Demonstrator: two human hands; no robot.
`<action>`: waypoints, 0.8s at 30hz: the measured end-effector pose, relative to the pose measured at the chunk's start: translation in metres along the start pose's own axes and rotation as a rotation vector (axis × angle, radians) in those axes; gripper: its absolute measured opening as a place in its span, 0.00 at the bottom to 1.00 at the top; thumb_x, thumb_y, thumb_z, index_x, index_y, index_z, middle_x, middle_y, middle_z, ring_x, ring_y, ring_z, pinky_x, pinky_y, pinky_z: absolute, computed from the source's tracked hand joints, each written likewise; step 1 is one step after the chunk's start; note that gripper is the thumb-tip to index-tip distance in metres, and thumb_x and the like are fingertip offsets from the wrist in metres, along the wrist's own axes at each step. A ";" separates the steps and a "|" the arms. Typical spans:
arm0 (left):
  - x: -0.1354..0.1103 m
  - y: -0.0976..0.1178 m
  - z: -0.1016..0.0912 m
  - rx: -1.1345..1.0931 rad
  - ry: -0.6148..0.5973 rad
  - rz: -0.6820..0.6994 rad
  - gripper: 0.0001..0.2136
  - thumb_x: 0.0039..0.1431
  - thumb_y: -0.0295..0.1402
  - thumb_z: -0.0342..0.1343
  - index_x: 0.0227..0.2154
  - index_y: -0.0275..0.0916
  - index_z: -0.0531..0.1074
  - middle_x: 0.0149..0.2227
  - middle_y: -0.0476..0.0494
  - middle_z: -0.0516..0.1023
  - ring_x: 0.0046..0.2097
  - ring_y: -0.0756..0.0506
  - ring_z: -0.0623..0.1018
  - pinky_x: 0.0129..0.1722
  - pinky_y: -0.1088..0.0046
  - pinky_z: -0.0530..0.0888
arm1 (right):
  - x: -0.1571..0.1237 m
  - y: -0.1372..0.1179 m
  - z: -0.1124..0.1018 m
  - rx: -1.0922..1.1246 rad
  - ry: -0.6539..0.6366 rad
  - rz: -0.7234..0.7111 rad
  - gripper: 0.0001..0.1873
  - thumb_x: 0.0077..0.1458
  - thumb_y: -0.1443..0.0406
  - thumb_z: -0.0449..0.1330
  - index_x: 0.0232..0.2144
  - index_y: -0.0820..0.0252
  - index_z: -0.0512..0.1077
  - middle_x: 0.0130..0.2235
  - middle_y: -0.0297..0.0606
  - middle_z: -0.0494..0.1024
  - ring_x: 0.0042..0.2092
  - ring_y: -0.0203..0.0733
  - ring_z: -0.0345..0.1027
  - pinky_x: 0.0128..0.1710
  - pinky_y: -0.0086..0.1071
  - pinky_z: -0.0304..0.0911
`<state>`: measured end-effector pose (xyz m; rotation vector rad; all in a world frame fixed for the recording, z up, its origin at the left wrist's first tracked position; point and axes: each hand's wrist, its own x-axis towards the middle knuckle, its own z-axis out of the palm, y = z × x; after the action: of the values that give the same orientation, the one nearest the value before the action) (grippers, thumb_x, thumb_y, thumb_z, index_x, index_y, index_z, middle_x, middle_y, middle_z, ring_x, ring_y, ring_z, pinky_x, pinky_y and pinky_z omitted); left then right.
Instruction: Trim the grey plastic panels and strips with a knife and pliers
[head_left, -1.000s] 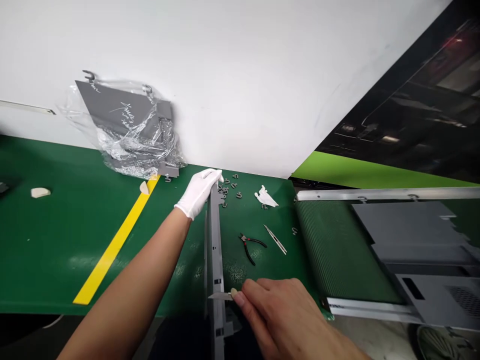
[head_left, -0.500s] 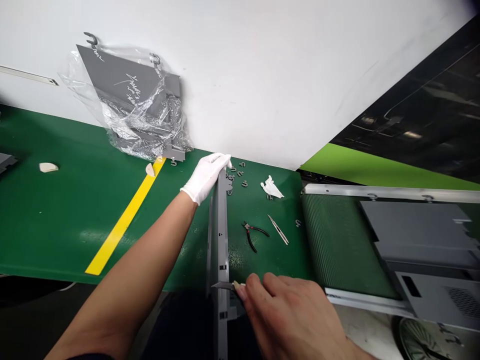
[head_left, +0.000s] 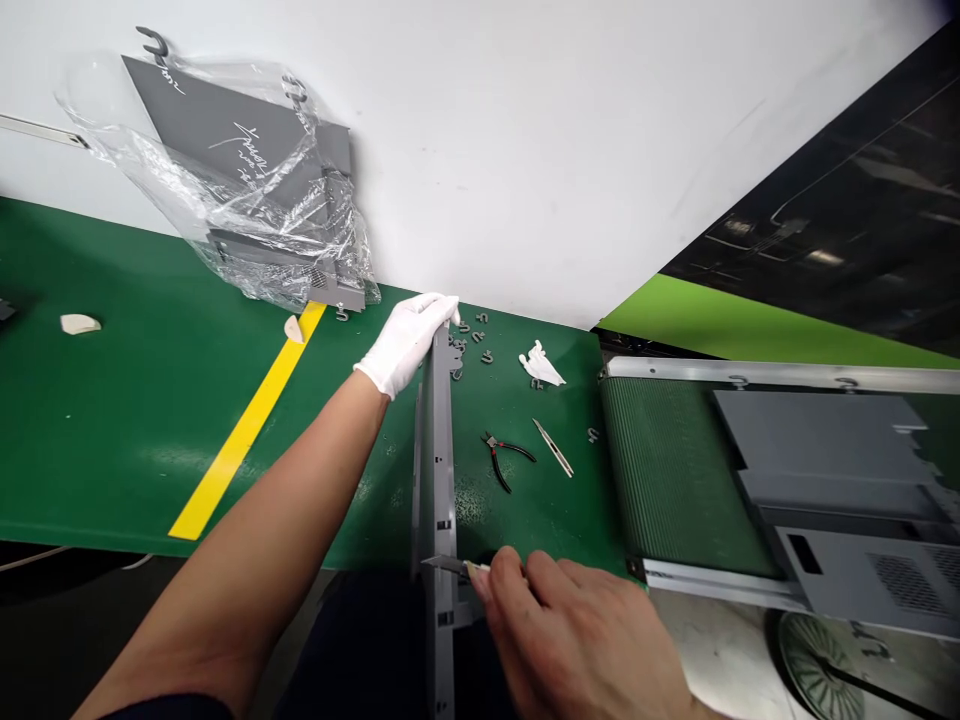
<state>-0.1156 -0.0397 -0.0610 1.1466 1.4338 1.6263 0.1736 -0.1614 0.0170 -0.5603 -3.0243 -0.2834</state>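
My left hand (head_left: pixel 405 345), in a white glove, grips the top end of a long grey metal panel (head_left: pixel 433 470) standing on edge. Near the panel's lower end, my right hand (head_left: pixel 577 640) pinches a small knife with a cream handle (head_left: pixel 454 565). Its blade lies against the panel's edge. Several small grey hook-shaped pieces (head_left: pixel 472 340) lie on the green workbench (head_left: pixel 97 420) just beyond my left hand. The fingers of my right hand hide part of the knife handle.
Black-handled pliers (head_left: pixel 499 460), a slim metal tool (head_left: pixel 553 448) and a crumpled white scrap (head_left: pixel 540 366) lie on the bench. A plastic-wrapped grey panel (head_left: pixel 240 180) leans at the back left. Grey panels (head_left: pixel 825 470) rest on a ribbed green surface (head_left: pixel 675 470) at right.
The whole scene has shifted up in view as my head moved. Both hands keep their hold, and the knife stays at the panel's edge.
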 end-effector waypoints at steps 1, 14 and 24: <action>0.000 0.000 0.000 -0.001 0.000 0.004 0.15 0.67 0.44 0.55 0.28 0.40 0.74 0.27 0.48 0.71 0.31 0.47 0.68 0.33 0.67 0.61 | -0.001 0.000 0.001 0.002 0.002 -0.001 0.08 0.70 0.61 0.54 0.39 0.58 0.69 0.23 0.31 0.70 0.21 0.38 0.64 0.24 0.40 0.44; -0.002 0.003 0.000 0.008 -0.009 -0.001 0.15 0.66 0.43 0.54 0.27 0.40 0.74 0.27 0.47 0.71 0.31 0.47 0.68 0.33 0.67 0.61 | -0.005 -0.001 0.001 0.029 -0.015 -0.005 0.09 0.70 0.61 0.54 0.42 0.59 0.71 0.25 0.31 0.71 0.22 0.39 0.66 0.24 0.40 0.47; -0.001 0.000 0.001 -0.012 -0.009 -0.018 0.15 0.66 0.43 0.55 0.27 0.40 0.74 0.27 0.47 0.71 0.29 0.47 0.67 0.31 0.68 0.60 | -0.009 -0.002 0.002 0.031 -0.012 0.000 0.10 0.70 0.61 0.54 0.41 0.59 0.72 0.24 0.30 0.71 0.22 0.39 0.66 0.24 0.40 0.46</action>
<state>-0.1140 -0.0396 -0.0610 1.1301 1.4228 1.6128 0.1818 -0.1657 0.0137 -0.5616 -3.0346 -0.2337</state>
